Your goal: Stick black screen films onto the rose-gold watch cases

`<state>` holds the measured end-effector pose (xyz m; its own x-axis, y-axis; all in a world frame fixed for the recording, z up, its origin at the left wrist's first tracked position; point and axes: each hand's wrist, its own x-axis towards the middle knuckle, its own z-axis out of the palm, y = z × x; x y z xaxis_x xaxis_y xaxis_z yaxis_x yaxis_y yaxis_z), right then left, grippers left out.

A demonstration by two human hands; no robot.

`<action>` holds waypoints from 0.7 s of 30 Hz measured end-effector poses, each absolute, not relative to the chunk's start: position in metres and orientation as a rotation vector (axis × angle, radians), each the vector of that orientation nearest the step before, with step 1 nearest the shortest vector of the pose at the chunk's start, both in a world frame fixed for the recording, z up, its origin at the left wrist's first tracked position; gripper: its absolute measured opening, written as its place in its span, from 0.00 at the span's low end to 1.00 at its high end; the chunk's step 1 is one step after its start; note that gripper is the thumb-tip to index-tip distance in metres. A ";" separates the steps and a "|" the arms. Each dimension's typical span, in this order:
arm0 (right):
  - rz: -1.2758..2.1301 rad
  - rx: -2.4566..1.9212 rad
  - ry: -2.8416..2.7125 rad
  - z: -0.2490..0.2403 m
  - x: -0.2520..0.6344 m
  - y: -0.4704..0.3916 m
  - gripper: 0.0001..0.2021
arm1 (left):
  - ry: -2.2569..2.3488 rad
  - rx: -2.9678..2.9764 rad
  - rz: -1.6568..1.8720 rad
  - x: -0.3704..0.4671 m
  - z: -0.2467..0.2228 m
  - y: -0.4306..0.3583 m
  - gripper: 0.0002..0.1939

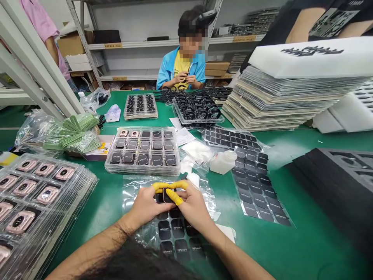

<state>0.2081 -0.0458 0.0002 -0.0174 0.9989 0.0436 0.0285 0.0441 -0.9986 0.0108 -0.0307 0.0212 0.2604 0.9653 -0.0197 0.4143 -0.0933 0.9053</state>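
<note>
Watch body, square with dark face, held by both hands over the far end of the HiFuture sticker sheet, toward the green worktable's near edge; left hand half curled, pinching its left side, index above, thumb below; right hand curled, thumb pressed on the face; yellow finger cots on both; compartment tray beyond the hands, two pink cases at its far left corner; white bottle near second sticker sheet's left edge; pink-case tray stack at left; co-worker at worktable's far edge, both hands on a small dark part.
</note>
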 end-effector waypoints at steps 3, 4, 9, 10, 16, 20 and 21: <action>1.052 -1.228 -1.353 0.001 0.206 -0.045 0.11 | 1.288 1.736 0.800 0.009 0.020 -0.030 0.25; 0.972 -1.233 -1.391 0.003 0.207 -0.044 0.09 | 1.285 1.759 0.797 0.009 0.020 -0.030 0.25; 1.090 -1.165 -1.517 0.028 0.253 -0.031 0.15 | 1.291 1.685 0.804 0.007 0.020 -0.025 0.25; 1.203 -1.172 -1.510 0.033 0.270 -0.028 0.17 | 1.291 1.636 0.810 0.007 0.021 -0.024 0.25; 0.795 -1.902 -1.735 0.037 0.342 -0.014 0.08 | 1.272 1.513 0.786 0.008 0.027 -0.023 0.26; 0.545 -1.885 -1.861 0.026 0.329 -0.012 0.09 | 1.222 1.479 0.736 0.009 0.027 -0.025 0.27; 0.542 -1.867 -1.897 0.025 0.325 -0.011 0.10 | 1.231 1.473 0.728 0.010 0.026 -0.025 0.27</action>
<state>0.3249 -0.0109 0.0246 -0.0086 0.9996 0.0260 0.8349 0.0215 -0.5500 0.0099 -0.0246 0.0262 0.2895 0.9439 -0.1587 0.3160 0.0623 0.9467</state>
